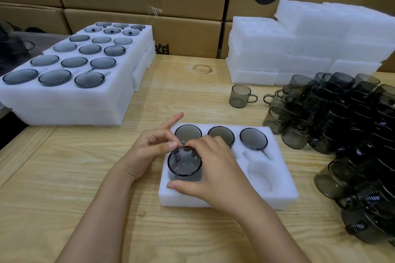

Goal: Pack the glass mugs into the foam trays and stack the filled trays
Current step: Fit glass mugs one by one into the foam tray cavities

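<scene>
Risk of jamming: mug (185,164) sits partly in the foam tray (277,194) cavity beneath both hands. The right hand (213,175) wraps its side; the left hand (149,149) pinches the far rim. Uneven pressure may tilt it, tear foam, or knock glass against the seated mugs (253,138) just beyond the hands.

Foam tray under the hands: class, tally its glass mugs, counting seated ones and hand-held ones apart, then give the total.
Seated mugs, back row: 3
Held mug, gripped by left hand and right hand: 1
Total: 4
</scene>
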